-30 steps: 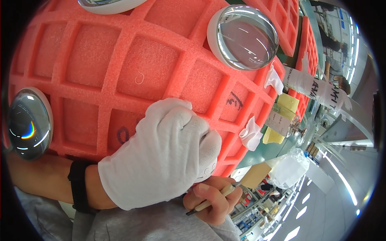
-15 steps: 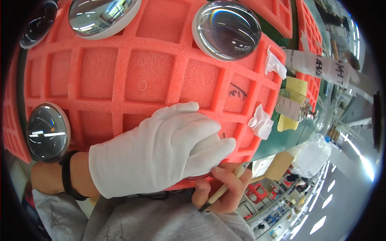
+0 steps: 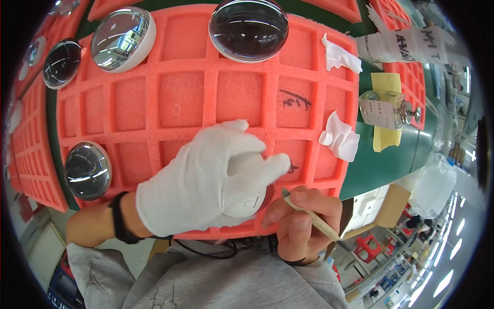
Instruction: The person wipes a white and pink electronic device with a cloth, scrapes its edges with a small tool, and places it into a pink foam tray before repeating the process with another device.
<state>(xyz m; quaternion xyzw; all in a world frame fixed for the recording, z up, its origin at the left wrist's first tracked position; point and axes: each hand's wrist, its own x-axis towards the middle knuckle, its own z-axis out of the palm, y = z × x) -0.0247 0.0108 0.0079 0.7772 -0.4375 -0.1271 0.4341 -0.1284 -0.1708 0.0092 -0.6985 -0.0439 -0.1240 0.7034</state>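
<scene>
My left hand (image 3: 203, 177), in a white glove, is curled over a round lens (image 3: 246, 205) near the front edge of the pink foam tray (image 3: 208, 98). A frosted white side of this lens shows below the fingers, with a small dark mark on it; the rest is hidden. Bare, my right hand (image 3: 309, 221) pinches a slim pale stick (image 3: 319, 222) with a dark tip. That tip points up and left, close beside the lens and apart from it. Whether the stick is a brush or a pencil I cannot tell.
Large glass lenses (image 3: 249, 31) sit in and on the tray, another one (image 3: 88, 171) at its left. White crumpled wipes (image 3: 340, 136) lie along the right edge. Beyond stand a glass bottle (image 3: 383, 110) on yellow paper and a wrapped roll (image 3: 406, 45), on a green table (image 3: 378, 170).
The stick has been turned round: its dark tip pointed down toward me and now points up at the lens. The lens's white side has come into sight. The view has shifted.
</scene>
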